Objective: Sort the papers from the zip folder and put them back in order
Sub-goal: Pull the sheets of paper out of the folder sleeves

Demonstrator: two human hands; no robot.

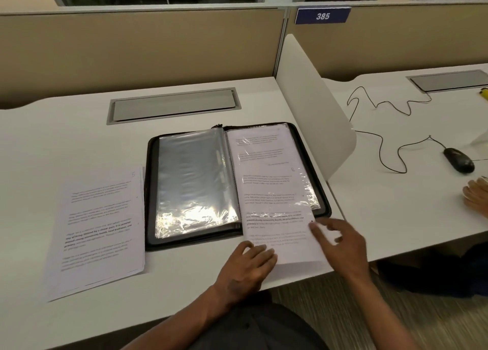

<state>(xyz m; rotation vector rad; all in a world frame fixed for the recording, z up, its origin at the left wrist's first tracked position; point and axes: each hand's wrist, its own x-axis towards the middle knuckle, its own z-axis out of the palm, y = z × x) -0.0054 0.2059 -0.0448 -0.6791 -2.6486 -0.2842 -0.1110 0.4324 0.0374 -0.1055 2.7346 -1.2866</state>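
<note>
The zip folder point(237, 183) lies open on the surface point(52, 128), clear sleeves showing. A printed sheet point(274, 217) overhangs its near right edge. The left hand point(248, 260) rests flat on the sheet, grip open; the right hand point(340, 241) touches its right edge, fingers relaxed. A paper stack point(100, 228) sits left.

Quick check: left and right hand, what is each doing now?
Left hand: open, fingers flat on the sheet.
Right hand: open, fingertips at the sheet's right edge, gripping nothing.
</note>
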